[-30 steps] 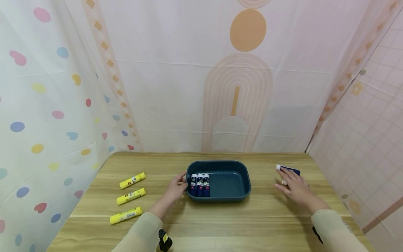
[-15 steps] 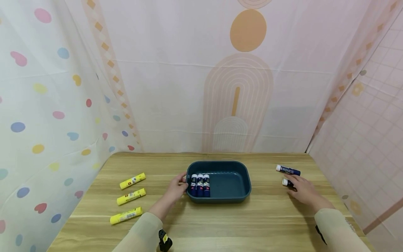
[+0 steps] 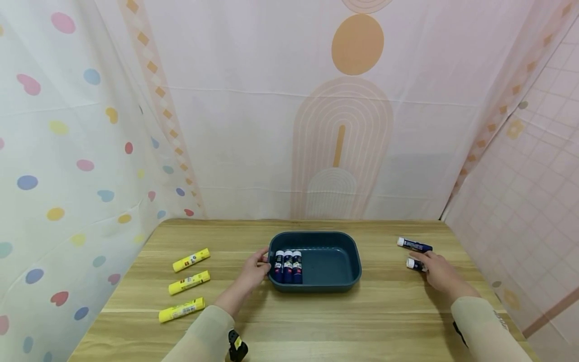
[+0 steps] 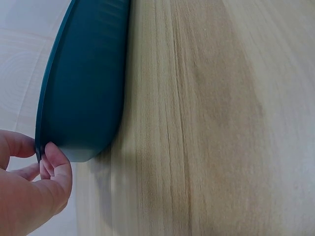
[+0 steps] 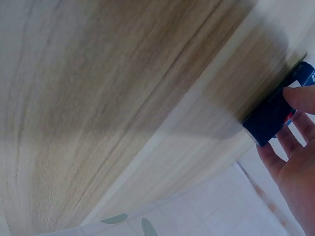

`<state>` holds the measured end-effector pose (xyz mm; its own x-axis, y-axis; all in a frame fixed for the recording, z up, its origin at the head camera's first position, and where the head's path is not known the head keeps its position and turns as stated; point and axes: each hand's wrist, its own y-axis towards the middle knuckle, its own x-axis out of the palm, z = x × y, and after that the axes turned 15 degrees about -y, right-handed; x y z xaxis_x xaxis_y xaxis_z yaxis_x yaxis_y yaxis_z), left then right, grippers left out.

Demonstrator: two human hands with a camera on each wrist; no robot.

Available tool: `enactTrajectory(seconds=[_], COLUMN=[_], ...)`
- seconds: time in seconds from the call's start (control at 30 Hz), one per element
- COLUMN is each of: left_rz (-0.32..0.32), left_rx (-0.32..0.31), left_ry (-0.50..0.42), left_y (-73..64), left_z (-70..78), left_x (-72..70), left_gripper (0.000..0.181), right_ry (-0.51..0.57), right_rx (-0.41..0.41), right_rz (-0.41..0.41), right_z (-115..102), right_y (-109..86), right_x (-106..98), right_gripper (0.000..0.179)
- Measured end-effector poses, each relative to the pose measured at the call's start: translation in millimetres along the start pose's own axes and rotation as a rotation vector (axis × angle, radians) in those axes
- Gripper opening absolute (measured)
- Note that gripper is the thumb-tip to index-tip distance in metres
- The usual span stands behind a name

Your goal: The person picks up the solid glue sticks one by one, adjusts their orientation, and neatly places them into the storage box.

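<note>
My left hand (image 3: 252, 274) pinches the left end of a dark teal plastic box (image 3: 330, 266); in the left wrist view, thumb and fingers sit on either side of the rim. Three navy glue sticks (image 3: 288, 267) with white caps lie side by side in the box's left part. On the right of the table, my right hand (image 3: 442, 275) grips another navy glue stick (image 5: 270, 115) lying on the wood, thumb on one side and fingers on the other. Its white-capped end shows in the head view; the hand hides the rest. Just behind it lies one more navy glue stick (image 3: 414, 245).
Three yellow glue sticks, the far one (image 3: 192, 260), the middle one (image 3: 189, 282) and the near one (image 3: 182, 309), lie in a column on the left of the wooden table (image 3: 316, 322). Patterned curtains (image 3: 244, 151) hang behind and at both sides.
My right hand has drawn back slightly from over the two right-hand navy glue sticks and closed its fingers on the nearer one, uncovering the farther. The left hand and box stay put.
</note>
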<state>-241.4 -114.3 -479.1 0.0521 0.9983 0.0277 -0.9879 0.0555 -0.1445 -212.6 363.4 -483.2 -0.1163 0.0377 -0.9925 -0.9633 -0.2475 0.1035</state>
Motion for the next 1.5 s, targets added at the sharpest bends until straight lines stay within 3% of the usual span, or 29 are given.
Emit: enactTrajectory(seconds=[0.3, 0.73, 1.0, 1.27, 1.5], left_rz=[-0.003, -0.005, -0.011, -0.007, -0.007], left_rx=[0.005, 0.001, -0.008, -0.017, -0.027], left_ry=[-0.005, -0.014, -0.022, -0.023, -0.028], left_y=[-0.2, -0.1, 0.0, 0.0, 0.5], left_z=[-1.0, -1.2, -0.1, 1.2, 1.6], left_x=[0.2, 0.4, 0.2, -0.1, 0.3], left_gripper=[0.050, 0.051, 0.051, 0.051, 0.051], right_ry=[-0.009, 0.099, 0.251, 0.505, 0.752], right_rx=[-0.001, 0.002, 0.062, 0.106, 0.296], right_rz=[-0.003, 0.048, -0.051, -0.102, -0.236], right_z=[1.3, -4.1, -14.5, -31.4, -50.6], right_y=[-0.2, 6.3, 14.5, 21.9, 27.9], right_x=[-0.7, -6.8, -16.1, -26.1, -35.7], right_gripper=[0.056, 0.059, 0.059, 0.062, 0.065])
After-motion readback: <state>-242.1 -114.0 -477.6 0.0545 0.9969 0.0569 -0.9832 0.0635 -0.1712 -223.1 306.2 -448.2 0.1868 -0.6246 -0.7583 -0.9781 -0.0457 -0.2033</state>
